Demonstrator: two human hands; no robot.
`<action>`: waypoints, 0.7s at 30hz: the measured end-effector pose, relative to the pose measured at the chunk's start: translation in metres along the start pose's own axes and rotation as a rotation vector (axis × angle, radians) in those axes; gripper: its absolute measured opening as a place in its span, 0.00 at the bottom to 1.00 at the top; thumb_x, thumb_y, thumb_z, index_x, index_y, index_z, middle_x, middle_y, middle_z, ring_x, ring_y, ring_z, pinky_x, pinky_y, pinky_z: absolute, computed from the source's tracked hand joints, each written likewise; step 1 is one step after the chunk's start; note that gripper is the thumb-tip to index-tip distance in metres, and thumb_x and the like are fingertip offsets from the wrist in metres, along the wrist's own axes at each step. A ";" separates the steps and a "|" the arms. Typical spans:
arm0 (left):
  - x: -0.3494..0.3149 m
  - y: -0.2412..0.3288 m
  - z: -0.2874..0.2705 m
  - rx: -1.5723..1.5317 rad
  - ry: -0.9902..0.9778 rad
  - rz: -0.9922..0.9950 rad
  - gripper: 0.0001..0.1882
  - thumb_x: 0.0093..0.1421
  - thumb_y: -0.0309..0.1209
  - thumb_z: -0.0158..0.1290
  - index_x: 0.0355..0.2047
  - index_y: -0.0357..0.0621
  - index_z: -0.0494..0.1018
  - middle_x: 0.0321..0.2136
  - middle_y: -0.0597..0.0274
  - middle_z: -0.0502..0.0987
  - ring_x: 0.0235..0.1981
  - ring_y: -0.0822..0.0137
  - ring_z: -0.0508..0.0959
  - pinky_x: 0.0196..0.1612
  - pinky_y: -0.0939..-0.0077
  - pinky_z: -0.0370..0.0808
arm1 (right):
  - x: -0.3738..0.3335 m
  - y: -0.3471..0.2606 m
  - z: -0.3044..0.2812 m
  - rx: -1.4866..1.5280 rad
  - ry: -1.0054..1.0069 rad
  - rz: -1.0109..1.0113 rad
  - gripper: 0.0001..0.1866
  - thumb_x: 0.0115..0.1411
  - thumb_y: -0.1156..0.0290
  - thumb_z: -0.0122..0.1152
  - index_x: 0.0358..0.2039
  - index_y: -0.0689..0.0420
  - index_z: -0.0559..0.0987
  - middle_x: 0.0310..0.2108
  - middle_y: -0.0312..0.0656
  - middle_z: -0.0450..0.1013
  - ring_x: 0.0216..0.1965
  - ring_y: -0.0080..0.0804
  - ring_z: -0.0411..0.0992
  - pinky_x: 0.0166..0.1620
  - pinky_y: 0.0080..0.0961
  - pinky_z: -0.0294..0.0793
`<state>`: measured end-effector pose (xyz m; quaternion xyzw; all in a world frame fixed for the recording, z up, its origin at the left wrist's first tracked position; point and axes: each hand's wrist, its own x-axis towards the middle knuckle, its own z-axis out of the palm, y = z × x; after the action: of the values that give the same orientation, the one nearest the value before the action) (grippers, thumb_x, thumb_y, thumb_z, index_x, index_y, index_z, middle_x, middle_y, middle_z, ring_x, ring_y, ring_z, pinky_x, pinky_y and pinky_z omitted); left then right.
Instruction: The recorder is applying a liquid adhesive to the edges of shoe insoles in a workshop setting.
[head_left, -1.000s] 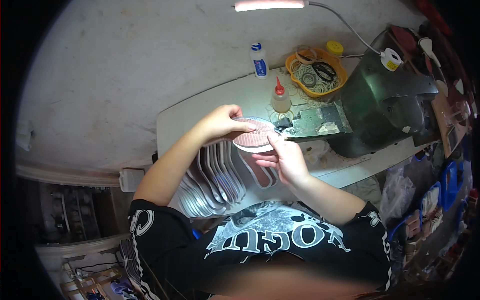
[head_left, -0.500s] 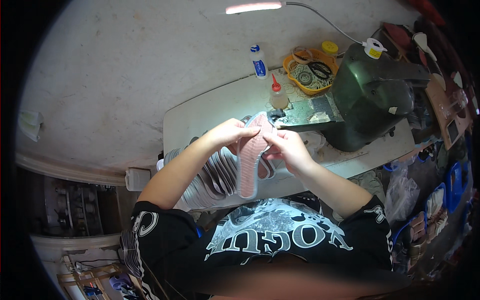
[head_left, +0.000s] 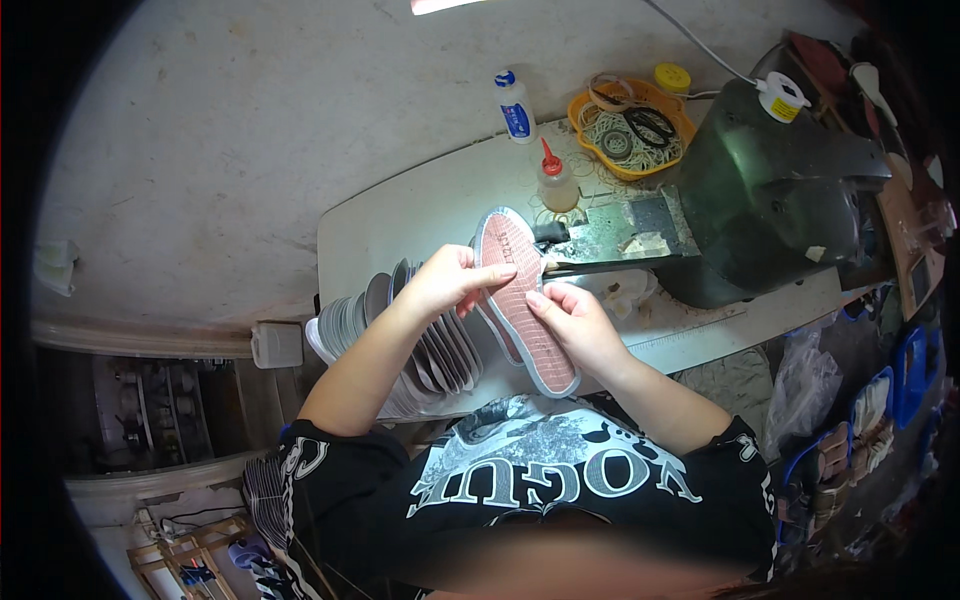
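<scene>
I am holding a pink shoe sole (head_left: pixel 522 300) with a grey rim between both hands over the white work table (head_left: pixel 420 205). My left hand (head_left: pixel 447 282) is gripping its left edge, fingers curled over the top. My right hand (head_left: pixel 572 322) is pinching its right edge. A fanned stack of soles (head_left: pixel 420 340) is lying just beside my left wrist, and the dark sewing machine (head_left: pixel 770 190) is standing to my right.

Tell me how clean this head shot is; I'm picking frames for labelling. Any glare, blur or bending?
Head view: strong fisheye, the table edge bows and the corners go black; a lamp at the top rim burns out white; a sheen sits on the dark sewing machine; the pink shoe sole and both hands are sharp; a blurred band runs along the bottom.
</scene>
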<state>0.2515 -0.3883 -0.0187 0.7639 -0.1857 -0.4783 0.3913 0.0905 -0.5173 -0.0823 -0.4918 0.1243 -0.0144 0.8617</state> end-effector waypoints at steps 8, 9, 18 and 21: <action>0.014 0.013 -0.003 0.003 0.149 0.094 0.23 0.50 0.49 0.61 0.15 0.42 0.71 0.08 0.69 0.67 0.07 0.79 0.65 0.10 0.85 0.58 | -0.039 -0.019 -0.011 -0.127 -0.051 0.300 0.15 0.64 0.62 0.50 0.35 0.62 0.74 0.24 0.34 0.73 0.18 0.14 0.67 0.20 0.12 0.66; 0.018 0.014 -0.003 -0.021 0.141 0.086 0.23 0.51 0.49 0.60 0.16 0.42 0.71 0.08 0.70 0.67 0.07 0.80 0.64 0.10 0.86 0.58 | -0.041 -0.022 -0.010 -0.053 -0.021 0.338 0.15 0.65 0.61 0.49 0.34 0.62 0.74 0.23 0.35 0.73 0.16 0.14 0.67 0.18 0.11 0.65; -0.009 -0.020 -0.034 -0.406 0.246 0.335 0.20 0.58 0.46 0.54 0.22 0.40 0.71 0.09 0.72 0.68 0.07 0.82 0.62 0.10 0.87 0.57 | -0.024 -0.037 0.045 -0.265 -0.187 0.123 0.17 0.65 0.57 0.48 0.29 0.58 0.73 0.18 0.33 0.70 0.15 0.16 0.64 0.19 0.14 0.63; -0.030 -0.075 -0.042 -0.294 0.464 0.359 0.20 0.58 0.45 0.54 0.31 0.37 0.72 0.20 0.61 0.74 0.21 0.71 0.75 0.25 0.79 0.71 | -0.007 0.006 0.037 -0.381 -0.181 0.382 0.20 0.65 0.56 0.46 0.27 0.59 0.74 0.15 0.34 0.69 0.16 0.18 0.66 0.21 0.16 0.66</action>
<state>0.2670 -0.3044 -0.0496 0.7430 -0.1520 -0.2364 0.6074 0.0919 -0.4820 -0.0677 -0.6118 0.1378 0.2156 0.7485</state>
